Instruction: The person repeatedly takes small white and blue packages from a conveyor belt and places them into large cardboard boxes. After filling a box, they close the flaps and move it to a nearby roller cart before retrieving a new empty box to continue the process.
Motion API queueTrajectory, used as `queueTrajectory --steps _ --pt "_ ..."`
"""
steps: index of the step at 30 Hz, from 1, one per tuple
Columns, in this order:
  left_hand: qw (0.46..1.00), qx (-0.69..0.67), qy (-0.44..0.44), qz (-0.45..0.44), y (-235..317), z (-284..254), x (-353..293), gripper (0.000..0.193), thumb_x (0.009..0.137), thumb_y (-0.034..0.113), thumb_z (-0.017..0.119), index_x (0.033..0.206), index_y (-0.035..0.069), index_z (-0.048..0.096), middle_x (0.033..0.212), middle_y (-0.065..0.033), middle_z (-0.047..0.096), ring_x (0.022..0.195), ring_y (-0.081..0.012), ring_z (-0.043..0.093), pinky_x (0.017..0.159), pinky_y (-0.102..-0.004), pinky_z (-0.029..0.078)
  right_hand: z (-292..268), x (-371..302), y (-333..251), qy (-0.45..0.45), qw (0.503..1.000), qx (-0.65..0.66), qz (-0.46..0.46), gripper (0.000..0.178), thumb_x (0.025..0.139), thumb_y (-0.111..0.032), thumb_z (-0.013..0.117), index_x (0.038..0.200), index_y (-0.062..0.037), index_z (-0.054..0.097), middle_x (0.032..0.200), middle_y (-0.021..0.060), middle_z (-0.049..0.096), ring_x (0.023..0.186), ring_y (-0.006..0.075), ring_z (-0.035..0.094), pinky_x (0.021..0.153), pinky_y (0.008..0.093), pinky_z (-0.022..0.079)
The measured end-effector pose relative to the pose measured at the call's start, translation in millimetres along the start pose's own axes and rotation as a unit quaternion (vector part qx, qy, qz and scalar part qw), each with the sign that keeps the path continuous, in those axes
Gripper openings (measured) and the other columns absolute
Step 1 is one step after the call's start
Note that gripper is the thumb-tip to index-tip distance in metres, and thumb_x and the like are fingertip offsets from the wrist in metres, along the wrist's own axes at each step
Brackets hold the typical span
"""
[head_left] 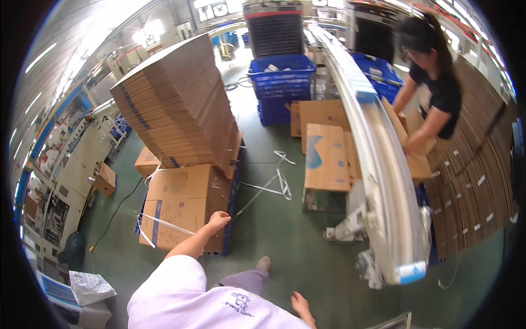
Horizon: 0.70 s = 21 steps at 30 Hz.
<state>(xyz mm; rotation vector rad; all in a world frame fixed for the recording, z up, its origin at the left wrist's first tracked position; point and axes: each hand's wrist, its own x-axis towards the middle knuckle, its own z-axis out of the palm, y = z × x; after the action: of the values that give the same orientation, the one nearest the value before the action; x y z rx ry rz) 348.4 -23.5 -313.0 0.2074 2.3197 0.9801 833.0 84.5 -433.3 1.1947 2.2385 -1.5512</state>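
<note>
My left hand (220,220) is closed beside the right edge of a large brown carton (178,183), its fingers pinched on a thin white packing strap (253,196). From there the strap runs away to a loose tangle on the floor. Another length of white strap (164,222) crosses the carton's near end and passes behind my forearm. The carton lies on a blue pallet (233,205), in front of a tall leaning stack of flattened cartons (175,98). Low down by my body hangs my right hand (300,304), fingers loosely bent, with nothing visible in it.
A conveyor (392,181) runs along the right, with open cartons (329,159) beside it. Beyond it, a co-worker (433,82) reaches into a carton. Flattened cartons (471,192) stand at far right. Blue crates (279,82) are stacked ahead; machines (71,164) line the left.
</note>
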Motion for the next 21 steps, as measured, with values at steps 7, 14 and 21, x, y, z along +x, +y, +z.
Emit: queueTrajectory --steps 7,14,21 --pt "0.942 0.035 0.258 0.212 90.7 -237.2 121.4 0.032 0.075 0.016 0.063 0.102 -0.001 0.060 0.093 -0.0149 0.064 0.086 -0.0235 0.062 0.075 -0.0343 0.050 -73.0 110.6 -241.2 -0.067 0.979 -0.058 -0.186 0.034 0.086 -0.023 0.053 0.117 -0.0084 0.055 0.112 0.0131 0.060 0.104 0.0273 0.057 0.089 0.0341 0.045" --pt "0.718 0.278 0.573 0.282 288.4 -413.7 164.4 0.054 0.075 0.037 0.064 0.117 0.004 0.051 0.116 -0.0172 0.050 0.111 -0.0323 0.046 0.094 -0.0430 0.037 -149.3 133.6 -105.8 0.049 0.944 -0.280 0.168 0.035 0.079 -0.031 0.055 0.097 -0.0024 0.063 0.099 0.0175 0.063 0.096 0.0336 0.059 0.082 0.0424 0.048" --pt "0.674 0.346 0.605 0.244 383.1 -517.3 224.1 0.064 0.074 0.051 0.063 0.110 -0.001 0.057 0.106 -0.0193 0.058 0.101 -0.0310 0.055 0.087 -0.0377 0.043 -118.2 225.2 -56.1 -0.144 0.932 -0.222 0.249 0.033 0.080 -0.027 0.054 0.099 -0.0013 0.063 0.101 0.0216 0.061 0.097 0.0313 0.060 0.082 0.0393 0.047"
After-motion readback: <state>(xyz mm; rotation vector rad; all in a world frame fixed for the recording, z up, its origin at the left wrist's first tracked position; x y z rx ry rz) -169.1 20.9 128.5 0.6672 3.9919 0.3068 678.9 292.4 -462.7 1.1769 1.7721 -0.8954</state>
